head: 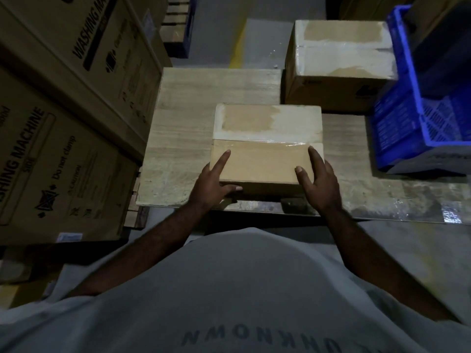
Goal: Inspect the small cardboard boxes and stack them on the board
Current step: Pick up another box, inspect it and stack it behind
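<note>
Head view: small cardboard box sitting on board, held between both hands. Left hand touching near left corner, index finger lying straight on top, thumb stretching along front face. Right hand touching near right corner, thumb resting on top, fingers lying straight along right edge, not curling. Second taped box sitting beyond right hand, beside blue crate. Washing machine cartons standing left of left hand.
</note>
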A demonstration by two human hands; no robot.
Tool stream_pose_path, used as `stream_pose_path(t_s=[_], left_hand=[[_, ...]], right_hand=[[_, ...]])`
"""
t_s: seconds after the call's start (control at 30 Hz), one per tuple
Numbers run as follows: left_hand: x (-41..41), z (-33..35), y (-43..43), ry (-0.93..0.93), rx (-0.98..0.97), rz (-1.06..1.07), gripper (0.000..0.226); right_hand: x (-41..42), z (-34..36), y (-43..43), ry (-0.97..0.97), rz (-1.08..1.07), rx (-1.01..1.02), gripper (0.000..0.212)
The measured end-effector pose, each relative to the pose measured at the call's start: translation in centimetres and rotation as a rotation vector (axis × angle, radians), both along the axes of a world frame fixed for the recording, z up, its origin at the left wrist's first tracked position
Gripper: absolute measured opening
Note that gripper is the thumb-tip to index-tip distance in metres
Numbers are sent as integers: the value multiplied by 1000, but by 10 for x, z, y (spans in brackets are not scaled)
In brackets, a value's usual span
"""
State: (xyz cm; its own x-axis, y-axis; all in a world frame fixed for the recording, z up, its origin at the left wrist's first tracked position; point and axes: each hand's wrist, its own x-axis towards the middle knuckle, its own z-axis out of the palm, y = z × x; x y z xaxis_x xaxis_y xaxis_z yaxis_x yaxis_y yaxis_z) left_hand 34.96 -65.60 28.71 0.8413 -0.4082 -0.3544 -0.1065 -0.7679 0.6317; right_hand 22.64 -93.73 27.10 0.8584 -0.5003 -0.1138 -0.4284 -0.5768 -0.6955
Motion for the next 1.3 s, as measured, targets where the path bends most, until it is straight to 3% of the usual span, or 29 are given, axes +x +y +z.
stream_pose_path(t_s=[0.33, 0.6, 1.0, 1.23, 1.3], left_hand=[[5, 3, 6, -18, -47, -18, 107], [29, 34, -2, -216, -122, 70, 93], [71, 88, -27, -534, -39, 364, 76], [91, 80, -42, -407, 122, 209, 54], [91, 78, -47, -359, 140, 180, 58]], right_hand=[[2, 4, -3, 7, 12, 57, 72], [26, 45, -9, -18, -45, 48, 71], [46, 85, -21, -256, -194, -235, 51], [66, 85, -10, -110, -212, -218, 39], [69, 89, -10, -111, -193, -175, 40]])
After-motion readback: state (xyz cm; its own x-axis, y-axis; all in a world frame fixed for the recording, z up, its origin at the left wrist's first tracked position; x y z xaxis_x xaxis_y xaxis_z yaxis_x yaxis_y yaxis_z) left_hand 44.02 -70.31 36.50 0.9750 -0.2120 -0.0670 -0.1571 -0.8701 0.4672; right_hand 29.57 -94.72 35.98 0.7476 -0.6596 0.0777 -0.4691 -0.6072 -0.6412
